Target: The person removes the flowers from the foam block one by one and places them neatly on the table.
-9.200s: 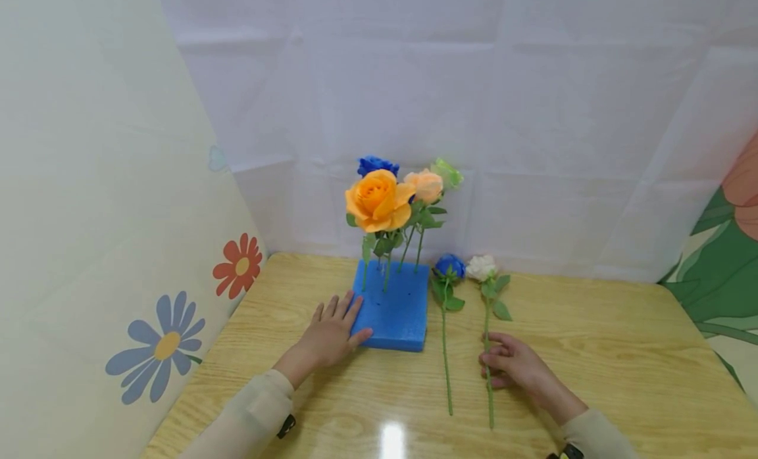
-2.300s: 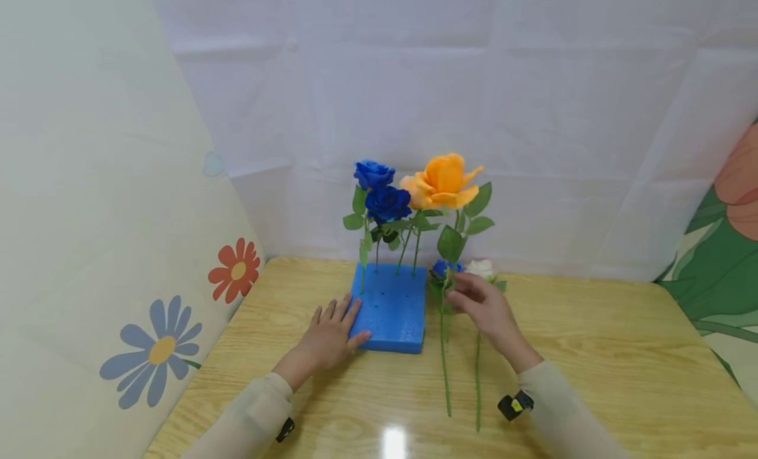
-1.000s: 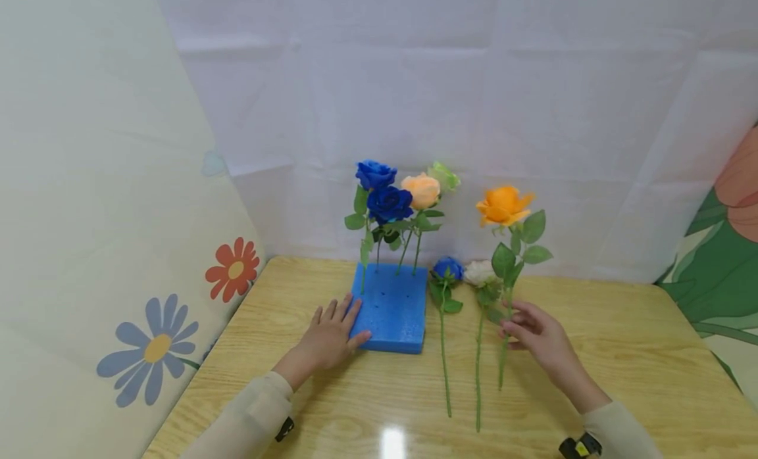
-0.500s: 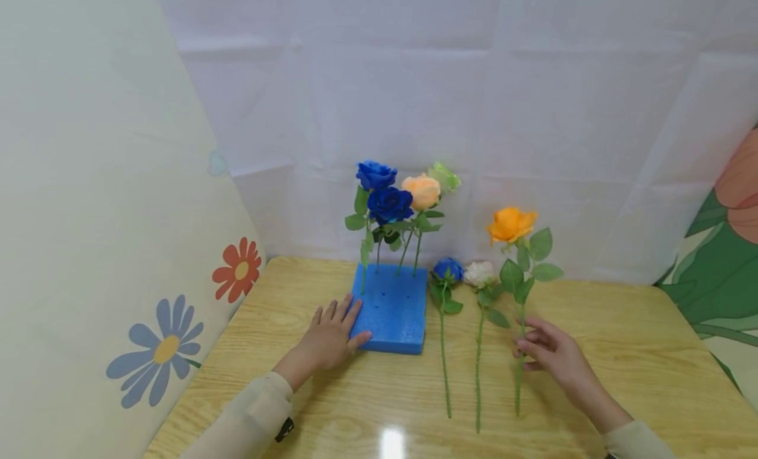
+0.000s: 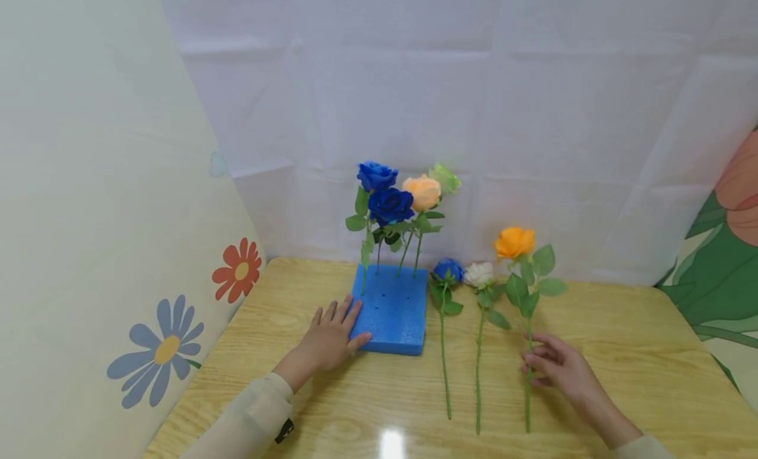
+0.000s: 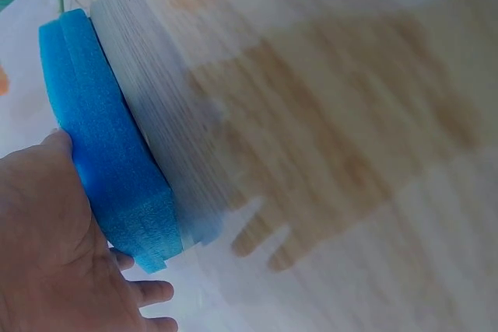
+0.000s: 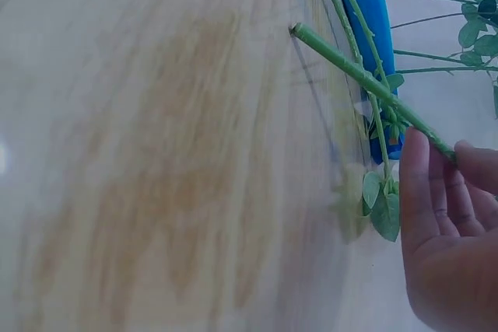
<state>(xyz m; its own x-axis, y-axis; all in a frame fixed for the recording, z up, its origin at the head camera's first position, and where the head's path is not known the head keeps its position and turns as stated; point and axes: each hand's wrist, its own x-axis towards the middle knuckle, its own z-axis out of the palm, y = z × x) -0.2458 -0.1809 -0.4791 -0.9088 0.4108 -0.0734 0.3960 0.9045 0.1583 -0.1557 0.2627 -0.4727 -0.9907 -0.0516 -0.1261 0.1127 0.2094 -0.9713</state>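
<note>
My right hand (image 5: 559,370) pinches the green stem of an orange rose (image 5: 515,242) between thumb and fingers. In the right wrist view the stem's cut end (image 7: 311,36) sticks out past the fingers, close over the table. To its left lie a white rose (image 5: 480,275) and a blue rose (image 5: 448,271), side by side with stems toward me. Fingers spread, my left hand (image 5: 328,337) rests against the left edge of a blue foam block (image 5: 393,324). Two blue roses (image 5: 391,205), a peach rose (image 5: 422,193) and a light green rose (image 5: 444,178) stand upright in the block.
The wooden table (image 5: 628,354) ends at a white cloth backdrop (image 5: 562,130). Small holes show in the foam block's top. A flower-printed panel (image 5: 167,347) borders the left side, and another printed panel (image 5: 722,248) the right.
The orange rose has come out of the foam block and moved right, past the white rose, lowering toward the table in my right hand. The white rose shifted slightly left. My left hand stays put.
</note>
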